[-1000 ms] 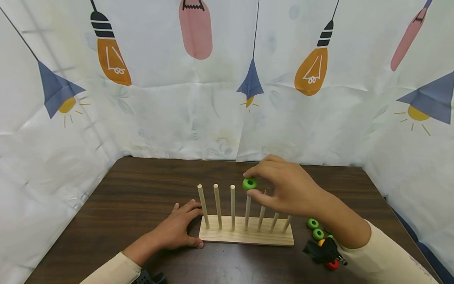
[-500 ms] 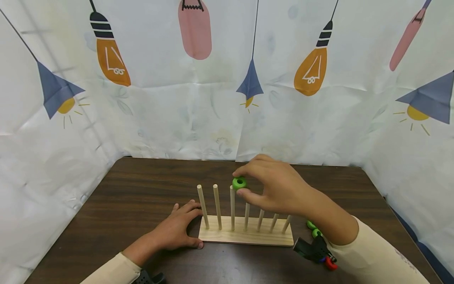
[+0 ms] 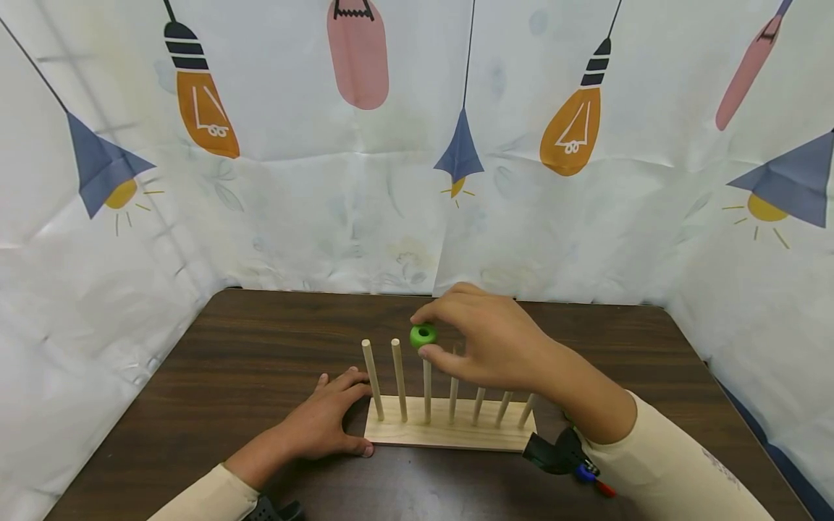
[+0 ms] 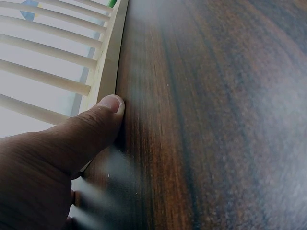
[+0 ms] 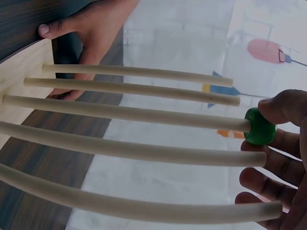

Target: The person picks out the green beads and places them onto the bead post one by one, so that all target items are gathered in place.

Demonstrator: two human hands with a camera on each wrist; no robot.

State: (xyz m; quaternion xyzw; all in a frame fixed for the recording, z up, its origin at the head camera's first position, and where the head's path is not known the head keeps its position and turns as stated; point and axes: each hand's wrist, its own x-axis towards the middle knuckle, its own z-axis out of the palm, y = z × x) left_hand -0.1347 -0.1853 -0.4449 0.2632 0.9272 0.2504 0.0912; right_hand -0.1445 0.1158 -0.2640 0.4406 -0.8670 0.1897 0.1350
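Note:
A pale wooden peg board (image 3: pixel 449 433) with a row of several upright pegs stands on the dark table. My left hand (image 3: pixel 326 421) holds its left end, thumb (image 4: pixel 111 103) along the front edge and fingers reaching round to the back. Between thumb and fingers, my right hand (image 3: pixel 491 336) pinches a green ring bead (image 3: pixel 423 334). In the right wrist view the green bead (image 5: pixel 260 126) is right at the tip of the third peg (image 5: pixel 144 114) from the left. The pegs that show carry no beads.
A blue bead (image 3: pixel 586 472) and a red bead (image 3: pixel 606 490) lie right of the board, partly hidden by the right wrist's black camera mount (image 3: pixel 557 452). A white curtain (image 3: pixel 293 217) printed with lamps hangs behind the wood-grain table (image 3: pixel 274 340).
My right hand has moved left with the green bead, from over the fourth peg to the top of the third. Its forearm now covers most of the loose beads. The left hand stays put.

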